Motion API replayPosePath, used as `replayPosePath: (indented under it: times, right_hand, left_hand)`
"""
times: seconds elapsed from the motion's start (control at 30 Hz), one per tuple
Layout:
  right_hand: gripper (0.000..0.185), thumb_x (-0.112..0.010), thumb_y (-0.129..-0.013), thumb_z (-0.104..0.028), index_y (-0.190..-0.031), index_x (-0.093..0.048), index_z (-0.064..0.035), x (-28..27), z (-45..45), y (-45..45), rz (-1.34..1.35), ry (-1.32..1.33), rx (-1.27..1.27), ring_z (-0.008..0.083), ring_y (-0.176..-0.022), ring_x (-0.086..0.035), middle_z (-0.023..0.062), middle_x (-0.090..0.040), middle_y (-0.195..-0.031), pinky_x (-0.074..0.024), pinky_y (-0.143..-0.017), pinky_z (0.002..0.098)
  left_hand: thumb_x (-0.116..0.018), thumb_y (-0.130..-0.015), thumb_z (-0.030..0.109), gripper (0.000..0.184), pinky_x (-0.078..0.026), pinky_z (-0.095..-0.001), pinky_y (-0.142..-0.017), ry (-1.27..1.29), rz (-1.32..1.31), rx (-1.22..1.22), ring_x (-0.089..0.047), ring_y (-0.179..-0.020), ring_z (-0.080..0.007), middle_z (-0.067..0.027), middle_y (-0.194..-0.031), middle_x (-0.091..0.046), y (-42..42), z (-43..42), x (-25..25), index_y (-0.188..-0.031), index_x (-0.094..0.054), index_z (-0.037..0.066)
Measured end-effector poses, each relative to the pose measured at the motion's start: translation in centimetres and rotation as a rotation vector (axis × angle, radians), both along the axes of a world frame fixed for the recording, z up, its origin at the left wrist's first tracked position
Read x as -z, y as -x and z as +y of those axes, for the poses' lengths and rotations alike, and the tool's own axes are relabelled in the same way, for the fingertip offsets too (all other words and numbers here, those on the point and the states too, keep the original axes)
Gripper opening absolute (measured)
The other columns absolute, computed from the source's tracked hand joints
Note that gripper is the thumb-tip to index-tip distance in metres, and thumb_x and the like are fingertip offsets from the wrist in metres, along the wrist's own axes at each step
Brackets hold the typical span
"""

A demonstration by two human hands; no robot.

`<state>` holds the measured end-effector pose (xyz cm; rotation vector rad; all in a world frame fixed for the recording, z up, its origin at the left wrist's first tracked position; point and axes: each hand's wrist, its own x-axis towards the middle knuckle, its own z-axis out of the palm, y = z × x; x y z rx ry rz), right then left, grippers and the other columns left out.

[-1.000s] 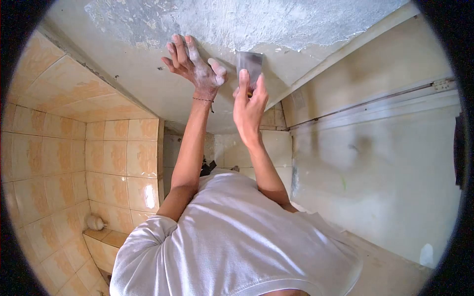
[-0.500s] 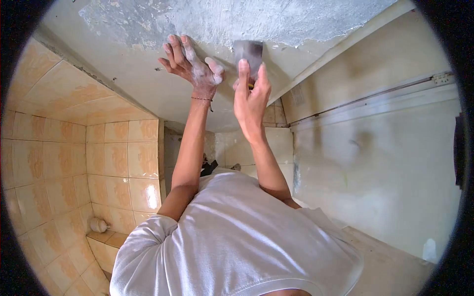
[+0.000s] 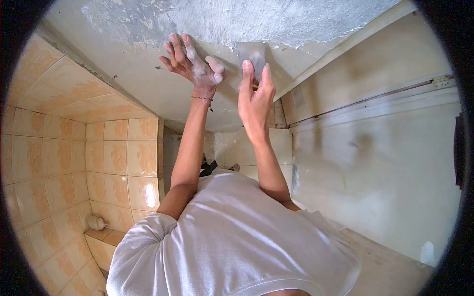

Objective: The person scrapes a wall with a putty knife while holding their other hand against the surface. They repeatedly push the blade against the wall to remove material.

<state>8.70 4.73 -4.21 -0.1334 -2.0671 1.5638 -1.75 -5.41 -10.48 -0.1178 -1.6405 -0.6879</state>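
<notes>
Splaying the left hand point(image 3: 197, 73) by a patchy wall point(image 3: 232, 22), right hand point(image 3: 256, 98) gripping a scraper point(image 3: 253, 52), mottled orange tiles point(image 3: 116, 158) alongside.

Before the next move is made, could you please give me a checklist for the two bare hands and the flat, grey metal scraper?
1. Flat, grey metal scraper held: ok, gripped in the bare right hand, thumb along the blade.
2. Blade edge lined up: ok, at the lower border of the rough, grey-white patch.
3. Blade edge pressed against the surface: cannot tell from this angle.
4. Left hand, fingers spread, clear of the blade: ok, a gap separates them.
5. Left hand clean: not ok, pale dust coats thumb and fingers.
6. Thin, dark wrist cord clear of the blade: ok.
</notes>
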Motion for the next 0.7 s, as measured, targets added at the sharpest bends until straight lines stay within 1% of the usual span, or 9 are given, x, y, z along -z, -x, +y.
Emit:
replayPosePath:
  times: [0.1, 0.2, 0.3, 0.37, 0.4, 0.47, 0.5, 0.57, 0.7]
  right_hand:
    - [0.037, -0.056, -0.102, -0.029, -0.089, -0.054, 0.0053, -0.4, 0.3, 0.1, -0.049, -0.077, -0.007, 0.0242, -0.058, -0.060, 0.0178, -0.061, -0.067, -0.0434, -0.055, 0.0387]
    - [0.036, -0.056, -0.102, -0.029, -0.088, -0.054, 0.0050, -0.1, 0.0, 0.2, 0.015, -0.016, -0.009, 0.0263, -0.056, -0.059, 0.0194, -0.059, -0.065, -0.0424, -0.053, 0.0400]
    - [0.036, -0.056, -0.102, -0.028, -0.088, -0.054, 0.0052, 0.1, 0.4, 0.2, 0.041, -0.105, 0.025, 0.0292, -0.054, -0.058, 0.0208, -0.057, -0.064, -0.0420, -0.052, 0.0404]
    - [0.036, -0.056, -0.102, -0.029, -0.088, -0.054, 0.0051, -0.3, 0.3, 0.1, -0.057, -0.092, 0.021, 0.0335, -0.057, -0.061, 0.0228, -0.059, -0.065, -0.0428, -0.053, 0.0413]
    - [0.036, -0.056, -0.102, -0.029, -0.088, -0.054, 0.0051, -0.5, 0.0, 0.1, -0.061, -0.089, 0.021, 0.0335, -0.057, -0.061, 0.0228, -0.059, -0.065, -0.0428, -0.053, 0.0413]
    - [0.037, -0.055, -0.102, -0.029, -0.090, -0.055, 0.0054, -0.9, -0.7, 0.2, 0.049, -0.060, 0.011, 0.0399, -0.063, -0.065, 0.0250, -0.062, -0.069, -0.0445, -0.056, 0.0447]
    - [0.037, -0.055, -0.102, -0.029, -0.090, -0.055, 0.0054, -0.4, -0.4, 0.0, 0.046, -0.059, 0.015, 0.0399, -0.063, -0.065, 0.0250, -0.062, -0.069, -0.0445, -0.056, 0.0447]
    - [0.037, -0.055, -0.102, -0.030, -0.092, -0.056, 0.0054, 0.8, 0.5, 0.1, 0.071, -0.200, 0.022, 0.0446, -0.069, -0.065, 0.0275, -0.064, -0.074, -0.0455, -0.058, 0.0482]
    - [0.039, -0.054, -0.102, -0.033, -0.098, -0.059, 0.0052, -0.1, 0.2, 0.4, 0.086, -0.270, 0.030, 0.0473, -0.077, -0.065, 0.0298, -0.065, -0.078, -0.0469, -0.061, 0.0497]
  left_hand:
    - [-0.043, -0.081, 0.032, 0.077, 0.002, -0.0553, -0.120, -0.002, 0.003, -0.009, -0.013, -0.150, -0.0357, -0.0209, -0.158, -0.028, 0.1, 0.0, -0.2, -0.151, -0.034, 0.000]
    - [-0.043, -0.081, 0.032, 0.078, 0.003, -0.0554, -0.120, -0.004, -0.010, -0.008, -0.013, -0.150, -0.0357, -0.0210, -0.158, -0.028, 0.1, 0.0, 0.0, -0.151, -0.034, 0.000]
    - [-0.043, -0.081, 0.032, 0.078, 0.003, -0.0554, -0.120, -0.002, -0.015, -0.008, -0.013, -0.150, -0.0358, -0.0211, -0.158, -0.028, -0.1, 0.0, 0.2, -0.151, -0.035, -0.001]
    - [-0.043, -0.081, 0.033, 0.078, 0.003, -0.0554, -0.120, 0.000, -0.020, -0.015, -0.013, -0.150, -0.0358, -0.0210, -0.158, -0.028, 0.1, -0.1, 0.0, -0.151, -0.035, -0.001]
    - [-0.043, -0.080, 0.033, 0.078, 0.002, -0.0554, -0.120, -0.003, -0.017, -0.016, -0.013, -0.150, -0.0358, -0.0210, -0.158, -0.029, 0.1, -0.1, 0.1, -0.150, -0.035, -0.001]
    - [-0.043, -0.080, 0.033, 0.078, 0.002, -0.0553, -0.120, -0.001, -0.017, -0.010, -0.013, -0.150, -0.0357, -0.0210, -0.157, -0.029, -0.1, 0.0, 0.1, -0.150, -0.036, -0.001]
    - [-0.043, -0.080, 0.033, 0.078, 0.002, -0.0554, -0.120, 0.000, -0.014, -0.004, -0.013, -0.150, -0.0356, -0.0209, -0.157, -0.029, -0.2, 0.0, 0.1, -0.150, -0.036, -0.001]
    - [-0.043, -0.081, 0.034, 0.078, 0.002, -0.0555, -0.120, -0.009, -0.001, -0.009, -0.013, -0.150, -0.0355, -0.0208, -0.157, -0.029, 0.1, 0.0, -0.1, -0.150, -0.036, -0.001]
    - [-0.042, -0.081, 0.035, 0.078, 0.002, -0.0557, -0.120, -0.016, 0.003, -0.006, -0.013, -0.150, -0.0354, -0.0204, -0.158, -0.030, 0.2, 0.0, 0.1, -0.150, -0.036, 0.000]
